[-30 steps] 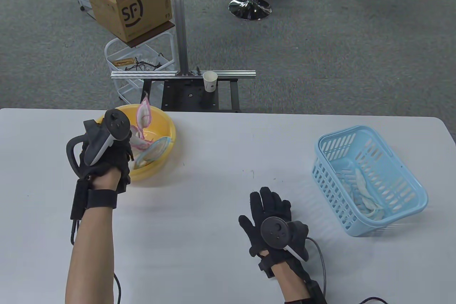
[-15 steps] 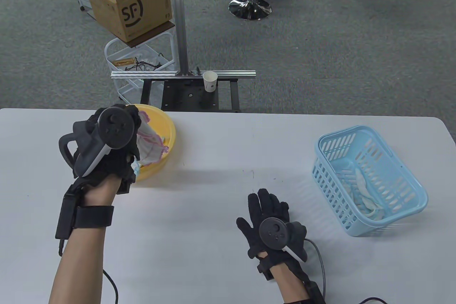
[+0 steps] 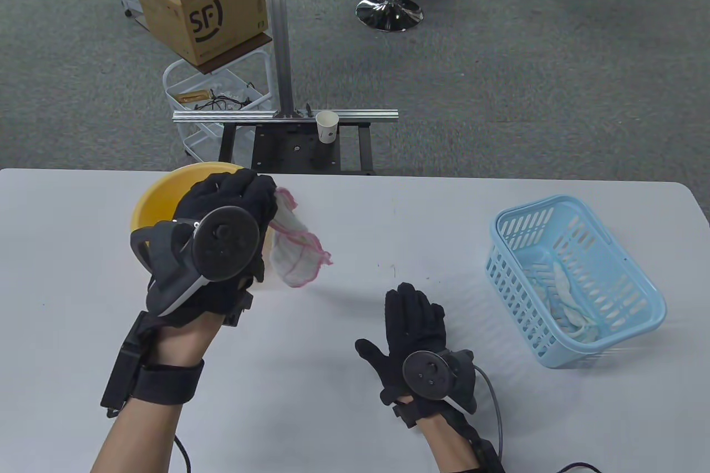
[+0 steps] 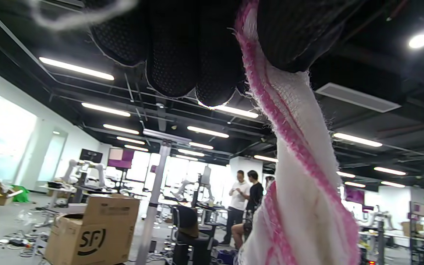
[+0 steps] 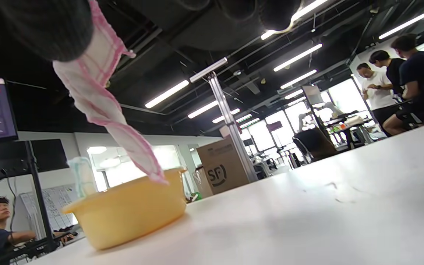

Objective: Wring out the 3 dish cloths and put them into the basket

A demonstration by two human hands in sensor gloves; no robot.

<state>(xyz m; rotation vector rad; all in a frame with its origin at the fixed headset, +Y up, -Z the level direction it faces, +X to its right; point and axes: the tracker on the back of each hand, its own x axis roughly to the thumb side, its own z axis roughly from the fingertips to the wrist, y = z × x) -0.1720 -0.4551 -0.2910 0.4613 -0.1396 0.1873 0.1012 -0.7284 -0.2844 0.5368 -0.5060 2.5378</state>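
Note:
My left hand [image 3: 244,207] grips a white dish cloth with pink edging [image 3: 295,252] and holds it in the air just right of the yellow bowl [image 3: 151,200]. In the left wrist view the cloth [image 4: 300,165] hangs twisted from my curled fingers [image 4: 182,55]. My right hand [image 3: 413,306] lies flat on the table with straight fingers and holds nothing. The light blue basket [image 3: 638,295] stands at the right with a white cloth [image 3: 566,295] inside. From the right wrist view, a blue-edged cloth [image 5: 81,176] sticks up from the bowl [image 5: 131,217].
A paper cup [image 3: 327,126] stands on a metal frame behind the table's far edge. A cardboard box [image 3: 205,1] sits on a white cart beyond it. White tabletop [image 3: 388,207] lies between bowl and basket.
My left hand has lifted the pink-edged cloth out of the bowl and carried it right and nearer to me. My right hand has barely shifted on the table.

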